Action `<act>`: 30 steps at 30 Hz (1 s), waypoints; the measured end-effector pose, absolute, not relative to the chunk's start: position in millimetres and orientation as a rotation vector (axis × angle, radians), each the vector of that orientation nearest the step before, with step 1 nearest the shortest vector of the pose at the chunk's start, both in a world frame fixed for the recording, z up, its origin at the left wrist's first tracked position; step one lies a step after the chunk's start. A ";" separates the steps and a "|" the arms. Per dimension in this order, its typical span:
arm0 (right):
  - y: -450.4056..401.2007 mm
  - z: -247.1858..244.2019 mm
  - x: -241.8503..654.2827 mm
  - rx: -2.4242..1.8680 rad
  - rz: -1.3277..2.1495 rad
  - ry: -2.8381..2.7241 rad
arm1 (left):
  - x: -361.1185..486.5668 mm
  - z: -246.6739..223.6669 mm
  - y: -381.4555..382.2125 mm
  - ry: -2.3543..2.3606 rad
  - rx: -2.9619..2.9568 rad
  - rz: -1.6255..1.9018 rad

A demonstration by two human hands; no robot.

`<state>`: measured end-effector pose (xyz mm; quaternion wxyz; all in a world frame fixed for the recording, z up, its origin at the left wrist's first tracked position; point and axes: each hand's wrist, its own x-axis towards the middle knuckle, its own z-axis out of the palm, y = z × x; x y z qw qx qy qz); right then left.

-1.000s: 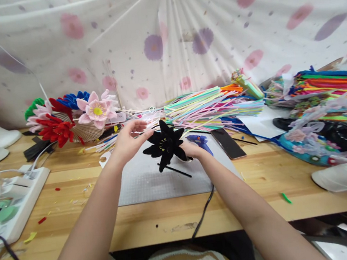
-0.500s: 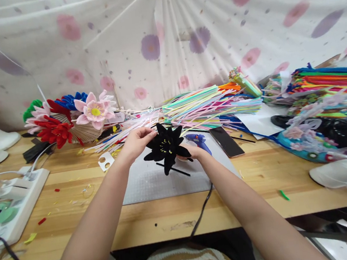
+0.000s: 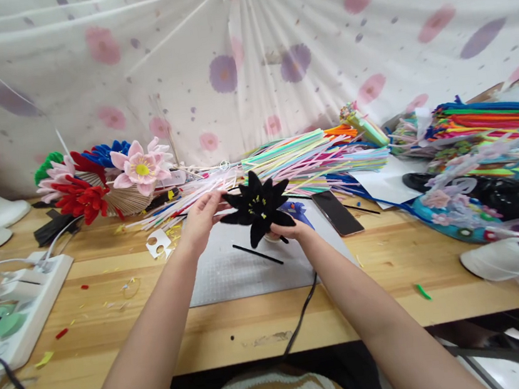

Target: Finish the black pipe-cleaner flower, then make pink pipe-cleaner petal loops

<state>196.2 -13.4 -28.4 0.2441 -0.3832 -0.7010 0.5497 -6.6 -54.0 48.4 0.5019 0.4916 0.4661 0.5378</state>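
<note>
In the head view, the person's two hands are apart, one on each side of a black, fuzzy, many-petalled flower with a yellow-tipped centre [image 3: 257, 206], which is raised above the near-middle of a pale grey gridded cutting mat [image 3: 232, 283]. The right hand [image 3: 295, 231] grips the flower from its right side, thumb by a lower petal; the left hand [image 3: 200, 219] has its fingertips at the far-left petal — whether they pinch it, I cannot tell. A thin black fuzzy stick [image 3: 258, 254] lies on the mat, on the near side of the flower. To the right are a blue glue gun [image 3: 298, 213], partly hidden, and a dark flat phone [image 3: 337, 212]. Beyond the hands lies a heap of pastel fuzzy stems [image 3: 292, 152]; at far left stand pink, red and blue fuzzy flowers [image 3: 141, 168] on the light wooden table [image 3: 188, 351]
</note>
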 end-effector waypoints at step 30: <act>59.4 60.6 446.9 -1.246 1.502 -0.775 | -67.1 -63.3 -90.8 1.803 0.908 1.688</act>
